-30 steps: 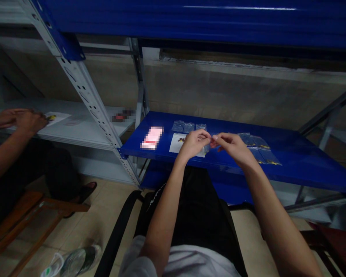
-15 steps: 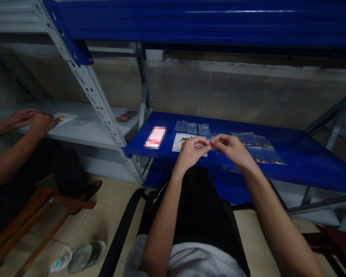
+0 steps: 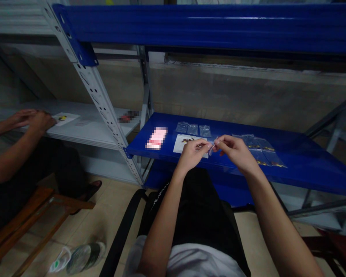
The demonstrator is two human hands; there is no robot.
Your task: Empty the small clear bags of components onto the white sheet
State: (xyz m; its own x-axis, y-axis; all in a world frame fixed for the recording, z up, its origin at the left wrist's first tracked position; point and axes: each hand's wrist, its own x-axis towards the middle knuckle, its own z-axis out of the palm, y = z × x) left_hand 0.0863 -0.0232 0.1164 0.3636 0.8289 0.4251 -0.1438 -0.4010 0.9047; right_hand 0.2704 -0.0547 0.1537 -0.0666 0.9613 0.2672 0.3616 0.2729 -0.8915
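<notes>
Between my hands is a small clear plastic bag, above the front part of the blue shelf. My left hand is closed, its thumb and fingers pinching one side of the bag. Thumb and forefinger of my right hand grip the other side. What the bag holds, if anything, is too small to make out. Beneath my left hand lies a white sheet with small dark and yellow pieces on it, partly hidden. Behind it, several flat clear bags lie in a row.
To the right lie several clear bags with yellow bits inside. A blurred pink item lies at the left. A co-worker's hands are over the grey shelf. A plastic bottle is on the floor.
The view has tilted slightly, so everything sits a little lower. My hands have drawn slightly apart, and more of the plastic bag shows between them.
</notes>
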